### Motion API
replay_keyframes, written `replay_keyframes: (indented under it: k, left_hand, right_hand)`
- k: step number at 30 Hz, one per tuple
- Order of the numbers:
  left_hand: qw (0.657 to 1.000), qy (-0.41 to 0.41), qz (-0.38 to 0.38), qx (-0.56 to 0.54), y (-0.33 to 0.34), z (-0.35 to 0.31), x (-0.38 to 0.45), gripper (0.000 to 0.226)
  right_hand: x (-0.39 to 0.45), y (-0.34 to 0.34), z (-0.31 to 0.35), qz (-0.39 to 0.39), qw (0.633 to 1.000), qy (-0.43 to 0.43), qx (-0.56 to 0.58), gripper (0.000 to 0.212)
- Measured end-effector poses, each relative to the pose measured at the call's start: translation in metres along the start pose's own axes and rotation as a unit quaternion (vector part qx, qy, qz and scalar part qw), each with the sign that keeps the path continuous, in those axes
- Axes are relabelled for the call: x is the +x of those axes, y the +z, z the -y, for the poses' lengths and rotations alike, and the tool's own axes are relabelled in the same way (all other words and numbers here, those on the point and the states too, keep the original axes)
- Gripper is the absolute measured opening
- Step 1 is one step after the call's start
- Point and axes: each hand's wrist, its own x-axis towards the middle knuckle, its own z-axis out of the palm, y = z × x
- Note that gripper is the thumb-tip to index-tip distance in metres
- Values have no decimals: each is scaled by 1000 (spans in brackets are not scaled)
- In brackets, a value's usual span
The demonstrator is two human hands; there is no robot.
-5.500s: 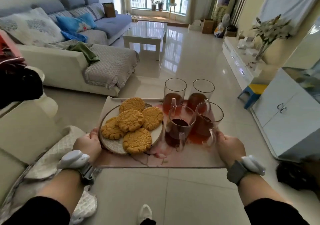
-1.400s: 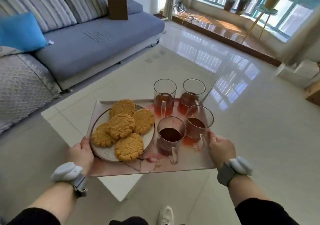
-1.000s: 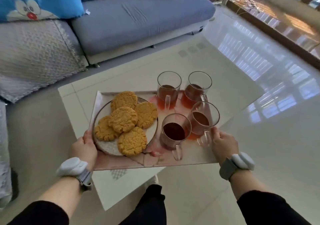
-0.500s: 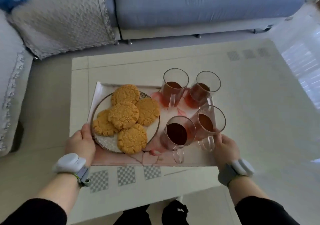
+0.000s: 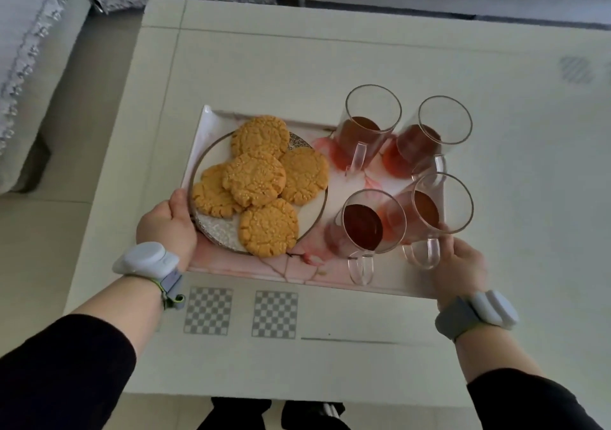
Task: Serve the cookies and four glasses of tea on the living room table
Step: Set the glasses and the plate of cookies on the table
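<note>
Both hands clamp the tray (image 5: 330, 272) above the living room table (image 5: 330, 66): left hand (image 5: 167, 223) beside the cookies (image 5: 261, 185), right hand (image 5: 459, 264) by the four glasses of tea (image 5: 401, 172). Lower it level, slowly, so nothing slops.

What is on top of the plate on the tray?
Five round golden cookies lie on the plate, one stacked atop the others. They cover most of it; only the rim and a patterned patch near the left hand show. Anything under the cookies is hidden.
</note>
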Motion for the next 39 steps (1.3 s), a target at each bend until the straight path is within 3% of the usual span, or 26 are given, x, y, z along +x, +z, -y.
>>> replay_keyframes:
  k: [12, 29, 39]
  left_hand:
    - [1000, -8, -6, 21, 35, 36, 9, 50]
    - [999, 4, -27, 24, 46, 58, 12, 52]
    - [999, -11, -20, 26, 47, 61, 11, 42]
  right_hand:
    - [16, 43, -25, 34, 999, 1, -19, 46]
    - [20, 67, -28, -6, 999, -24, -31, 63]
    - [17, 66, -36, -27, 1000, 0, -13, 54]
